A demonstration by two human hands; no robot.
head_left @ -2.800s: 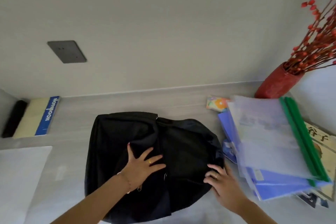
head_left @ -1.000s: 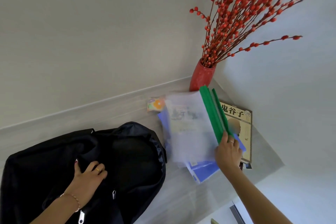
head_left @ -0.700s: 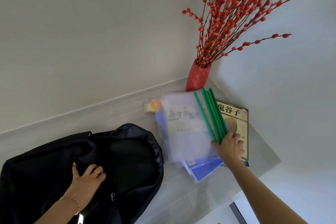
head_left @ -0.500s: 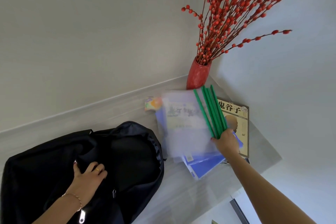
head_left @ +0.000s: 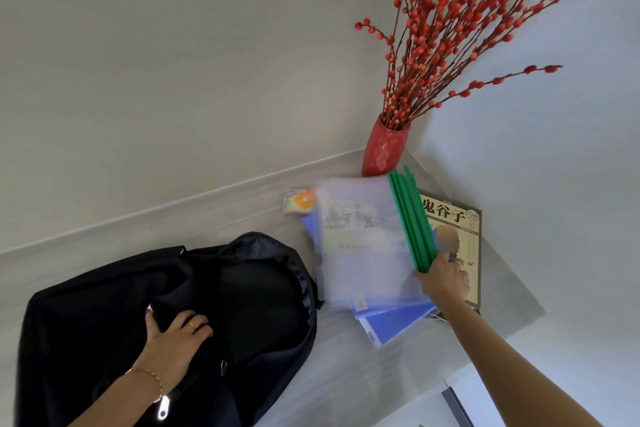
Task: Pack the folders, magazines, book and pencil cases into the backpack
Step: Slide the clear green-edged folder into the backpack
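Left hand (head_left: 175, 334) flat, fingers spread, pressing on black backpack (head_left: 242, 305); right hand (head_left: 443, 279) closed around green-spined clear folders (head_left: 363, 243), stacked over blue folders (head_left: 391, 324) and book (head_left: 457, 229)

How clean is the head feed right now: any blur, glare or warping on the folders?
Head view: the clear folders are motion-smeared, print unreadable; the book title stays sharp; wide-angle bends the counter edge; soft light, no glare.
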